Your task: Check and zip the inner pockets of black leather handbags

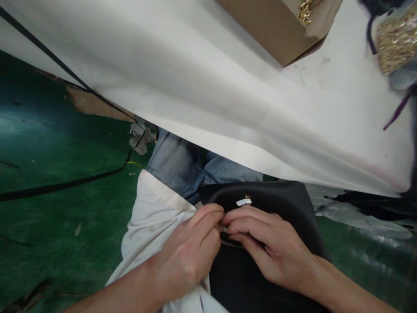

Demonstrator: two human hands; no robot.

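Observation:
A smooth black leather-like piece [270, 274], perhaps a bag, lies across my lap. My left hand [192, 248] is closed over its left side, with thumb and fingers pinched together. From the right, my right hand [270, 243] meets it fingertip to fingertip, its fingers also closed. What the two pinches hold is hidden; a dark curved edge [233, 241] shows just below the fingers. Right above my right hand, a small gold fitting [248, 198] with a white tag [243, 202] sits on the black surface.
A white-covered table [202, 87] spans the area in front of my knees. On it are a cardboard box [267, 30] with gold chain [305, 12] and a plastic bag of gold-coloured pieces [397, 41]. A black strap [61, 187] runs at left above the green floor [65, 234].

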